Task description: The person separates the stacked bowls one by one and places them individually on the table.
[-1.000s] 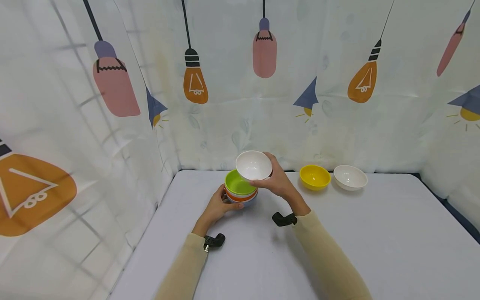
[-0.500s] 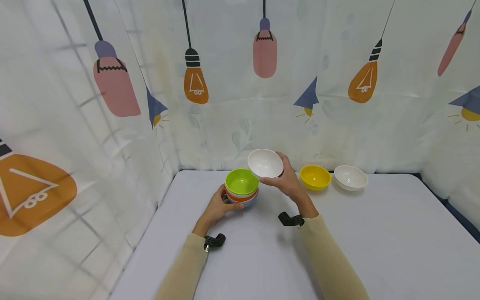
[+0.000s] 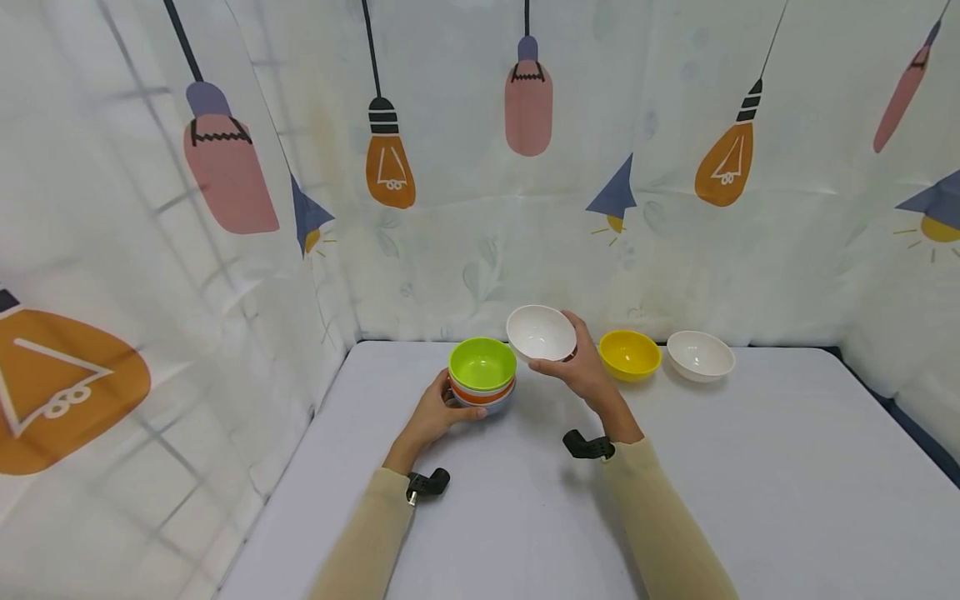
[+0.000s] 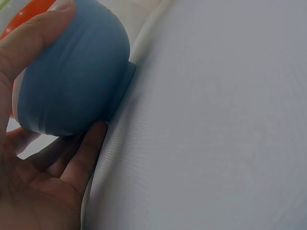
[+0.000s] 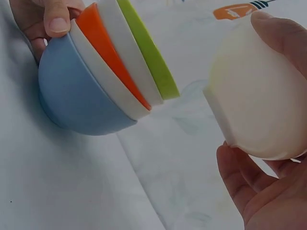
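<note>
The right-wrist view's right edge crops the held glossy white round bowl, interior concealed there; the left-wrist view's top edge crops the smooth light-blue round bowl.

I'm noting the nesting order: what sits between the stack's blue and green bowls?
The right wrist view shows three: a lower white bowl, an orange bowl and an upper white bowl.

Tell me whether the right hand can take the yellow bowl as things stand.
Probably not: the right hand grips a white bowl, though the yellow bowl stands uncovered close by.
</note>
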`<state>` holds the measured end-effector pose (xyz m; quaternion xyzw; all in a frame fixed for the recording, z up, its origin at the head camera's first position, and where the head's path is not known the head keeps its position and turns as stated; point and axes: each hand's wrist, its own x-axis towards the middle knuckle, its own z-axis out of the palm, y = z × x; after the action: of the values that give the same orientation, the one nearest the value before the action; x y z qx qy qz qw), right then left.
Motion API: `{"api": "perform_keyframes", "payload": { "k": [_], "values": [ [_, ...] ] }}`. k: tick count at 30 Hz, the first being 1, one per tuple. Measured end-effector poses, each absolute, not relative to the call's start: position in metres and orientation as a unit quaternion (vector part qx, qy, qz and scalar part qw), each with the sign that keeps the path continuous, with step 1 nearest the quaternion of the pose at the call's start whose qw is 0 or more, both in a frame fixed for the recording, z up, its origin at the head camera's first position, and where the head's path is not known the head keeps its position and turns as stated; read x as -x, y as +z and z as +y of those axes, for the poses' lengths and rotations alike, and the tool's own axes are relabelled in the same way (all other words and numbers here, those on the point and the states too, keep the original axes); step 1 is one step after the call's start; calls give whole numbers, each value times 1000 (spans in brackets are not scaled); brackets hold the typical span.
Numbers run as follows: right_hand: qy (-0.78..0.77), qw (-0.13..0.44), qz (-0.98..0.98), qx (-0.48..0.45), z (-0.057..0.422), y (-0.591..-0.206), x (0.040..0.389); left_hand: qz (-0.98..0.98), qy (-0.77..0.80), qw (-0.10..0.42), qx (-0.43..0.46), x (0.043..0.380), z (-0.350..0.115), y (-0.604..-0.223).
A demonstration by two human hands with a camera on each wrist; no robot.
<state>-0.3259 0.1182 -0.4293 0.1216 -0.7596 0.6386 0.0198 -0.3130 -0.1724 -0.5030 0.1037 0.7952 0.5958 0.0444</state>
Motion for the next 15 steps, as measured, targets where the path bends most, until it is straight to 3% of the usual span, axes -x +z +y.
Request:
{"api": "perform_keyframes", "payload": {
  "k": [15],
  "values": [
    [640,23,-763,-83,126,-446,333,799,591,43,-103,313,-172,-503]
  ]
}}
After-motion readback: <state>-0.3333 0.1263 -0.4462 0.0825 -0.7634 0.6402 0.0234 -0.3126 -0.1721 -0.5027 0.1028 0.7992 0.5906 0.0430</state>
